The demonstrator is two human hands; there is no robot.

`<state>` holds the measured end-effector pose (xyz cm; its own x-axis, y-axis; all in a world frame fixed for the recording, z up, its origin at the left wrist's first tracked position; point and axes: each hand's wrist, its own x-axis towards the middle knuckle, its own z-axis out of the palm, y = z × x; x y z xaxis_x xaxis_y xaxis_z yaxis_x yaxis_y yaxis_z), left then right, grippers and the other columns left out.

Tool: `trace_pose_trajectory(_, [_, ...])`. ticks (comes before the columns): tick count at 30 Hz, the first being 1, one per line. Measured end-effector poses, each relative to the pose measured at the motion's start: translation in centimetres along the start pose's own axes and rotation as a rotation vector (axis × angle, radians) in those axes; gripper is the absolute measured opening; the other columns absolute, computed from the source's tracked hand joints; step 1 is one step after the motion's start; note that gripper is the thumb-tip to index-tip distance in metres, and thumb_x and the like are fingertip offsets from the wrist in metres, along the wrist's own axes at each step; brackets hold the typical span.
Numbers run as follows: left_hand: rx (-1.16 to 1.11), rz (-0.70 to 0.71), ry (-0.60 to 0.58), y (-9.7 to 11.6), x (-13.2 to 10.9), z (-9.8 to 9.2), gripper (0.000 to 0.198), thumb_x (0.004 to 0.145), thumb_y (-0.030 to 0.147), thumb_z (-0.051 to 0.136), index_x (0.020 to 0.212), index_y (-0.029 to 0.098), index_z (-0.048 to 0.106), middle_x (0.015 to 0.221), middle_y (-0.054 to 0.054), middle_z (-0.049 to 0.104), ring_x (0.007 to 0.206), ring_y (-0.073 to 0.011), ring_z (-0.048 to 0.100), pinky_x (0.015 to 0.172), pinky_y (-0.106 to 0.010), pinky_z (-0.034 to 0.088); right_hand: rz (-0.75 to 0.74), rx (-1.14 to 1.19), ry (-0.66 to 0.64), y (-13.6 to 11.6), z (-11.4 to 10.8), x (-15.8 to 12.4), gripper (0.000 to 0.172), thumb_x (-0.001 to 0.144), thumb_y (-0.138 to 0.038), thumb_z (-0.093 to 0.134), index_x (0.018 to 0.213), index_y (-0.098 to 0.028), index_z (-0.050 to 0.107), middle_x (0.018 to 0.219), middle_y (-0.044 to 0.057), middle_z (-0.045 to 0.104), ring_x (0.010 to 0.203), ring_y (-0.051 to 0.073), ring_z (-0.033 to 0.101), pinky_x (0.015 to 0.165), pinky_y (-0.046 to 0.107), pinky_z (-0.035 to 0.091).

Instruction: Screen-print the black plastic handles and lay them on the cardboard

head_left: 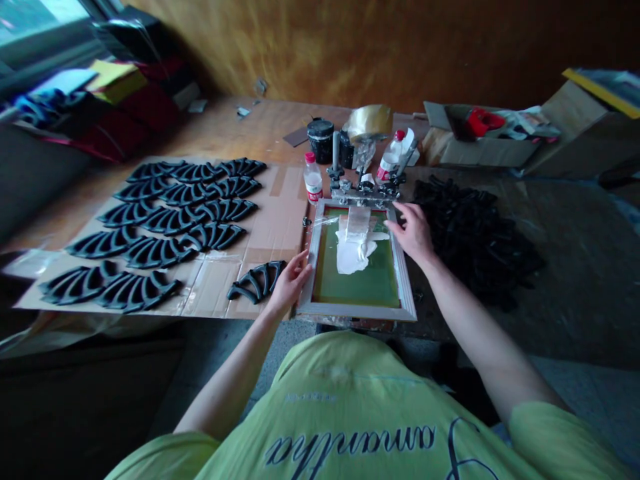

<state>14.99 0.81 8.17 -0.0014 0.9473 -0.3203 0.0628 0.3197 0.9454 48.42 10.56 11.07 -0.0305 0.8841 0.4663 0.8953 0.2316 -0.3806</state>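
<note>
A silkscreen frame (pixel 407 293) with a green mesh lies in front of me, held at its far end by a metal hinge clamp (pixel 363 196). White ink (pixel 353 253) is pooled on the mesh, beside a pale squeegee-like blade (pixel 359 220). My left hand (pixel 291 283) is at the frame's left edge, its fingers stretched out. Just left of that hand, and partly behind it, rests a black ribbed, fan-shaped piece (pixel 256 280). My right hand (pixel 414 232) hovers by the frame's upper right corner with fingers apart, holding nothing I can see.
Rows of similar black pieces (pixel 165 217) cover a cardboard sheet (pixel 280 220) on the left. A dark heap of pieces (pixel 470 233) lies on the right. Behind the frame stand red-capped bottles (pixel 313 180), a black tub (pixel 321 139) and a tape roll (pixel 370 123). An open carton (pixel 475 152) sits behind right.
</note>
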Motion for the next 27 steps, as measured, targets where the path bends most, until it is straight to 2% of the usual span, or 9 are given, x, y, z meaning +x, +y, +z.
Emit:
trace_pose_trajectory(2, [0.039, -0.018, -0.007, -2.6, 0.7, 0.3, 0.078, 0.078, 0.052, 0.068, 0.146, 0.021, 0.047, 0.076, -0.001, 0.066, 0.062, -0.0137, 0.059, 0.055, -0.022, 0.044, -0.133, -0.01, -0.081, -2.6, 1.4, 1.2, 0.056, 0.078, -0.033, 0.08, 0.128, -0.016, 0.061, 0.124, 0.014, 0.057, 0.11, 0.028, 0.057, 0.094, 0.041, 0.049])
trace_pose_trajectory(3, [0.074, -0.015, -0.008, -3.4, 1.1, 0.4, 0.077, 0.079, 0.051, 0.067, 0.147, 0.021, 0.045, 0.076, -0.001, 0.066, 0.062, -0.0135, 0.059, 0.055, -0.021, 0.044, -0.179, -0.031, -0.141, -3.9, 2.2, 1.5, 0.055, 0.076, -0.035, 0.082, 0.124, -0.016, 0.063, 0.121, 0.014, 0.058, 0.111, 0.03, 0.055, 0.095, 0.043, 0.048])
trace_pose_trajectory(6, [0.147, 0.0, 0.009, -4.5, 1.8, 0.6, 0.072, 0.081, 0.047, 0.065, 0.145, 0.019, 0.048, 0.074, 0.0, 0.065, 0.063, -0.0136, 0.058, 0.057, -0.022, 0.044, -0.216, -0.074, -0.368, -6.3, 4.3, 0.6, 0.027, 0.08, -0.031, 0.079, 0.1, -0.016, 0.068, 0.1, 0.012, 0.064, 0.1, 0.029, 0.056, 0.088, 0.04, 0.046])
trace_pose_trajectory(9, [0.126, -0.027, 0.017, -4.8, 1.9, 0.6, 0.071, 0.081, 0.045, 0.065, 0.144, 0.017, 0.049, 0.077, -0.002, 0.067, 0.066, -0.015, 0.06, 0.062, -0.024, 0.047, -0.249, -0.068, -0.492, -6.6, 4.6, -2.4, 0.005, 0.085, -0.022, 0.07, 0.086, -0.017, 0.068, 0.089, 0.01, 0.067, 0.092, 0.026, 0.056, 0.083, 0.036, 0.042])
trace_pose_trajectory(13, [0.113, -0.054, 0.045, -5.2, 1.9, 0.7, 0.069, 0.08, 0.045, 0.067, 0.141, 0.017, 0.052, 0.08, -0.003, 0.068, 0.068, -0.0161, 0.062, 0.063, -0.025, 0.049, -0.484, 0.002, -0.531, -5.7, 2.5, -5.9, 0.02, 0.084, -0.006, 0.057, 0.092, -0.016, 0.071, 0.092, 0.009, 0.068, 0.095, 0.024, 0.056, 0.082, 0.035, 0.037])
trace_pose_trajectory(16, [0.108, -0.027, 0.027, -5.5, 2.0, 0.7, 0.068, 0.082, 0.047, 0.065, 0.141, 0.017, 0.052, 0.08, -0.003, 0.069, 0.069, -0.0163, 0.063, 0.064, -0.025, 0.05, -0.602, 0.064, -0.591, -5.4, 1.2, -5.7, 0.019, 0.082, -0.007, 0.059, 0.09, -0.019, 0.072, 0.088, 0.006, 0.068, 0.091, 0.022, 0.056, 0.08, 0.034, 0.035])
trace_pose_trajectory(19, [0.087, -0.011, 0.01, -5.5, 2.0, 0.6, 0.069, 0.082, 0.049, 0.063, 0.142, 0.017, 0.05, 0.081, -0.004, 0.069, 0.069, -0.0161, 0.063, 0.063, -0.025, 0.05, -0.532, 0.037, -0.547, -5.9, 1.4, -4.6, 0.008, 0.084, -0.015, 0.064, 0.084, -0.02, 0.071, 0.083, 0.005, 0.067, 0.089, 0.023, 0.055, 0.079, 0.034, 0.034])
trace_pose_trajectory(22, [0.057, -0.029, -0.002, -5.2, 1.8, 0.6, 0.072, 0.082, 0.05, 0.063, 0.144, 0.018, 0.048, 0.082, -0.004, 0.068, 0.066, -0.0157, 0.063, 0.059, -0.024, 0.049, -0.458, -0.012, -0.438, -6.4, 2.5, -5.5, 0.016, 0.088, -0.011, 0.056, 0.089, -0.018, 0.071, 0.089, 0.007, 0.068, 0.092, 0.024, 0.053, 0.08, 0.035, 0.035])
trace_pose_trajectory(27, [0.051, -0.048, 0.004, -4.8, 1.6, 0.7, 0.073, 0.08, 0.051, 0.065, 0.144, 0.019, 0.048, 0.081, -0.003, 0.068, 0.066, -0.0153, 0.062, 0.057, -0.023, 0.047, -0.545, 0.064, -0.465, -6.1, 2.5, -7.9, 0.017, 0.09, -0.013, 0.056, 0.095, -0.019, 0.071, 0.093, 0.008, 0.069, 0.091, 0.023, 0.055, 0.081, 0.035, 0.037])
